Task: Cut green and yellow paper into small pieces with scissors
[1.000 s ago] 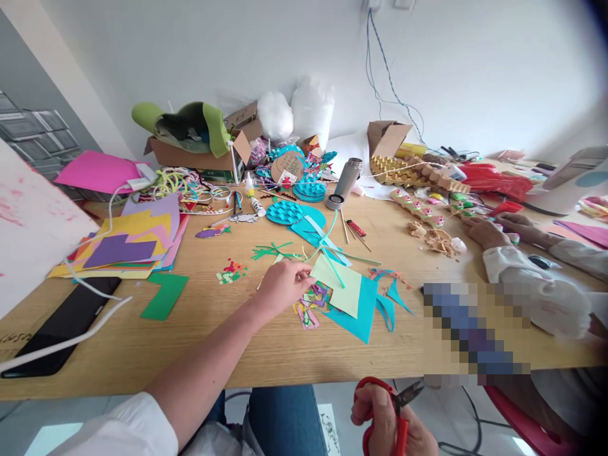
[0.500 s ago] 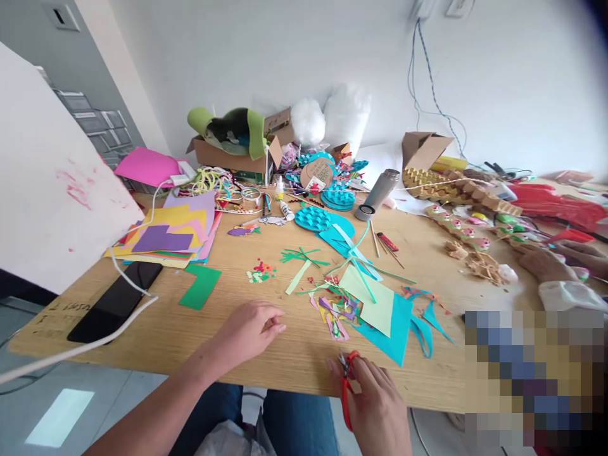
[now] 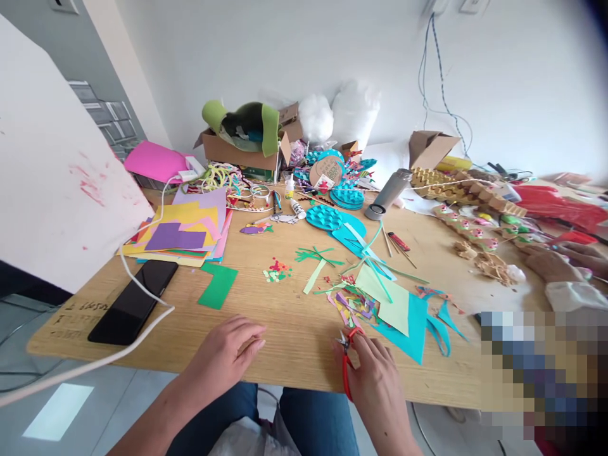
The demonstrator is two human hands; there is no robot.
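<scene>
My right hand (image 3: 373,373) is wrapped round a pair of red-handled scissors (image 3: 348,364) at the table's front edge, their short metal blades pointing forward and left. My left hand (image 3: 235,348) rests near the same edge, loosely curved, with the thumb apart from the fingers and nothing visible in it. Ahead of the right hand lie coloured paper scraps (image 3: 349,309), a pale green sheet (image 3: 387,301) and a blue sheet (image 3: 413,329) partly under it. Thin green paper strips (image 3: 316,255) and small red and green paper dots (image 3: 276,271) lie further forward between the hands.
A phone (image 3: 135,304), a white cable (image 3: 159,320), a green paper piece (image 3: 218,285) and stacked coloured paper (image 3: 178,237) occupy the left. A grey flask (image 3: 390,193) leans beyond the sheets. Another person's hand (image 3: 551,263) works at the right among egg-carton pieces (image 3: 465,196).
The view has shifted, so the table's contents appear further right. My left hand has drawn back toward the table edge. The right hand still holds the scissors and has moved slightly forward.
</scene>
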